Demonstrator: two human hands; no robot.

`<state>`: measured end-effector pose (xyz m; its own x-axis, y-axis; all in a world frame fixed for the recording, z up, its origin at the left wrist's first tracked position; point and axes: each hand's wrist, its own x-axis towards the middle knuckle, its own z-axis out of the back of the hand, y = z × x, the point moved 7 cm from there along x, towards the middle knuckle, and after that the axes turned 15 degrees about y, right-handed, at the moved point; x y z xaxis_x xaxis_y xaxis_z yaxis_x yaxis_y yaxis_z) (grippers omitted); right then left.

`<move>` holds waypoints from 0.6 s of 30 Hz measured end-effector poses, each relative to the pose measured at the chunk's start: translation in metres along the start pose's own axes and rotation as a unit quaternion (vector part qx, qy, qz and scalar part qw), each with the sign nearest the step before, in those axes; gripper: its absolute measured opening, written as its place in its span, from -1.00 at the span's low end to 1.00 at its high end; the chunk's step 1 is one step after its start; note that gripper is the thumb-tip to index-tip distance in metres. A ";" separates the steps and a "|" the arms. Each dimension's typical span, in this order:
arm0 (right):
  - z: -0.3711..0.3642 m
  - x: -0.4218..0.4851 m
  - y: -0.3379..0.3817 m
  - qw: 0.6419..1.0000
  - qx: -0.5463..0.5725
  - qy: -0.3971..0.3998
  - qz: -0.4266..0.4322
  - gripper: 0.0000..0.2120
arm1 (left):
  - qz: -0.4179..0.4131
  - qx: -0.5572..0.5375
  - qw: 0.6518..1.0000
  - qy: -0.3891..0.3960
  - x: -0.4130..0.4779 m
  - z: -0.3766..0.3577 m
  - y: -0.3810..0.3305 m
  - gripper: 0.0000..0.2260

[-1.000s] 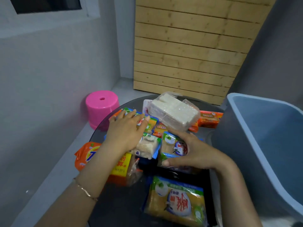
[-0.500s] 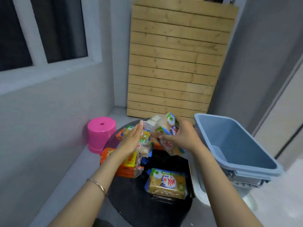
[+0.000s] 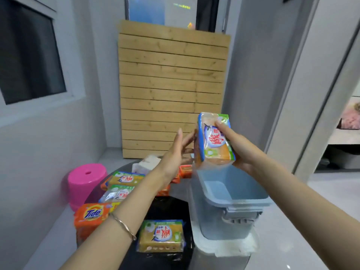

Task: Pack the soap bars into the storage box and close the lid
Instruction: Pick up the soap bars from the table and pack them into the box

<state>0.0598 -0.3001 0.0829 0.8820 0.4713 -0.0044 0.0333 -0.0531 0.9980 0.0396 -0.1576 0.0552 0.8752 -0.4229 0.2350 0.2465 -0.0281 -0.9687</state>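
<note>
Above the blue storage box (image 3: 236, 193), right hand (image 3: 240, 151) gripped a wrapped soap bar (image 3: 214, 141); left hand (image 3: 176, 152) was open, empty. Best lowered flat into a corner.

A home is indicated, seemingly a small utility corner or enclosed balcony. Plain grey walls and a dark window (image 3: 29, 61) are seen, with a slatted wooden panel (image 3: 171, 90) leaned against the far wall and a pink plastic stool (image 3: 85, 182) on the floor. A bed with bedding (image 3: 348, 121) is glimpsed through a doorway.
</note>
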 end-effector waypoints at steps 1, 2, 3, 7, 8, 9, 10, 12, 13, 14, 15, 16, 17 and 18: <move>0.014 0.004 -0.008 0.999 0.024 -0.006 -0.021 -0.55 | 0.003 0.002 1.000 -0.018 0.010 -0.001 0.008 -0.48; 0.026 0.008 -0.018 0.998 0.033 -0.015 -0.048 -0.57 | 0.015 -0.005 0.999 -0.034 0.018 -0.002 0.021 -0.50; 0.042 0.015 -0.031 0.996 0.032 -0.028 -0.075 -0.59 | 0.036 -0.013 0.998 -0.042 0.030 -0.004 0.041 -0.53; 0.078 0.043 -0.094 0.981 0.039 -0.054 -0.185 -0.60 | 0.144 -0.034 0.987 -0.058 0.054 -0.011 0.106 -0.48; 0.081 0.051 -0.109 0.976 0.041 -0.052 -0.208 -0.57 | 0.143 -0.059 0.986 -0.065 0.059 -0.011 0.114 -0.46; 0.082 0.058 -0.122 0.972 0.041 -0.048 -0.226 -0.55 | 0.145 -0.076 0.984 -0.071 0.061 -0.011 0.120 -0.44; 0.084 0.067 -0.136 0.969 0.046 -0.044 -0.239 -0.55 | 0.155 -0.085 0.981 -0.076 0.064 -0.010 0.128 -0.44; 0.082 0.081 -0.156 0.965 0.050 -0.038 -0.256 -0.54 | 0.171 -0.108 0.976 -0.079 0.065 -0.007 0.139 -0.60; 0.081 0.089 -0.166 0.963 0.048 -0.036 -0.264 -0.53 | 0.172 -0.122 0.974 -0.079 0.067 -0.007 0.144 -0.73; 0.079 0.095 -0.174 0.961 0.045 -0.034 -0.269 -0.51 | 0.167 -0.130 0.974 -0.078 0.069 -0.006 0.148 -0.82; 0.076 0.100 -0.180 0.961 0.042 -0.032 -0.272 -0.50 | 0.165 -0.138 0.973 -0.079 0.070 -0.004 0.152 -0.85; 0.074 0.105 -0.186 0.960 0.045 -0.033 -0.274 -0.51 | 0.165 -0.145 0.972 -0.078 0.070 -0.003 0.154 -0.84; 0.071 0.107 -0.190 0.959 0.047 -0.037 -0.275 -0.53 | 0.163 -0.152 0.972 -0.077 0.070 -0.001 0.156 -0.81; 0.069 0.108 -0.192 0.959 0.050 -0.042 -0.275 -0.57 | 0.160 -0.158 0.971 -0.076 0.069 -0.001 0.156 -0.78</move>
<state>0.1815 -0.3000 -0.1139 0.7530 0.3801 -0.5371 0.5451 0.0970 0.8328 0.1377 -0.1918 -0.0801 0.9432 -0.3177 -0.0973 -0.1678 -0.2029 -0.9647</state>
